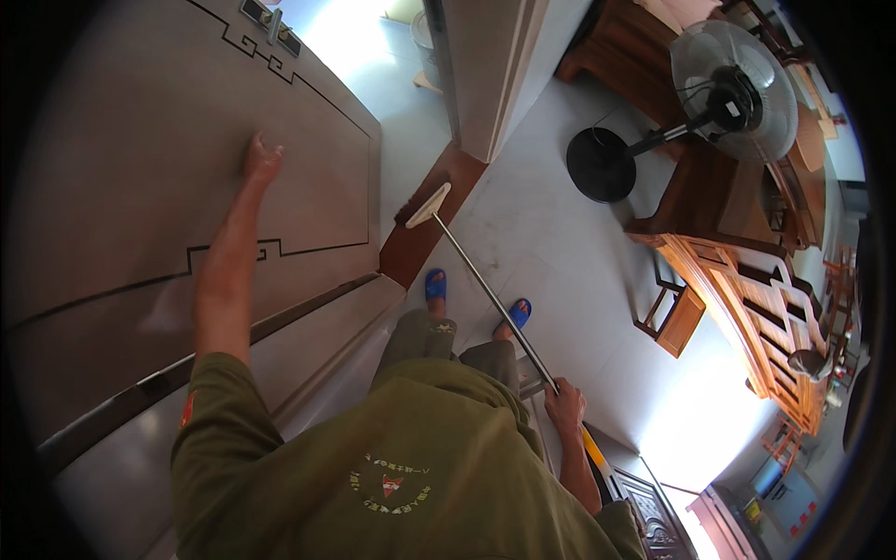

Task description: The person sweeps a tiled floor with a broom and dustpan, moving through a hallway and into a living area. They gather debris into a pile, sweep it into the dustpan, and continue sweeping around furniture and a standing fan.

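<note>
My right hand [565,406] grips the metal handle of a broom [483,283], which slants away to the upper left. Its pale head [428,206] with dark bristles rests over the reddish-brown door threshold [413,255]. My left hand [264,158] is raised in front of the door [133,161], fingers partly curled and holding nothing. Whether it touches the door panel I cannot tell. Dark inlaid lines cross the door, and a lever handle [274,26] is fixed near its far edge.
My feet in blue slippers [436,285] stand on the pale tiled floor [560,280] by the doorway. To the right are a black pedestal fan [602,164], a small wooden stool [680,320] and a large wooden bench [742,322]. A door frame [483,77] rises beyond the threshold.
</note>
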A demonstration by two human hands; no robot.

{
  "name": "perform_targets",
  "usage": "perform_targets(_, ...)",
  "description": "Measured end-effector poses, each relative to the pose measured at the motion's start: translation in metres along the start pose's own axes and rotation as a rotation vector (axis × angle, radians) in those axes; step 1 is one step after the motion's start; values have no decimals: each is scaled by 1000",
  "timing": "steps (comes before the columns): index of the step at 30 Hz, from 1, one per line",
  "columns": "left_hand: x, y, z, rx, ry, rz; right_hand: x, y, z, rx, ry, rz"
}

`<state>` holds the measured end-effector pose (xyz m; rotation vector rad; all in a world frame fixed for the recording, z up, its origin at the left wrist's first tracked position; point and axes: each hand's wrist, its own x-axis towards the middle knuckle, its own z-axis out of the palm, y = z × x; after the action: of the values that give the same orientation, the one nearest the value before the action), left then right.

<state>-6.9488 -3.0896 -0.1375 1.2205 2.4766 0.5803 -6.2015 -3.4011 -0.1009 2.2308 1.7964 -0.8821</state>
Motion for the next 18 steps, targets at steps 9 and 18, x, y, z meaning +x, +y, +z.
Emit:
perform_targets(9, -235, -53, 213, -487, -671, -412, 209, -152, 81, 190, -115, -290)
perform_targets(18, -459, -55, 212, -435, -910, -218, 253, -177, 107, 135, -167, -345)
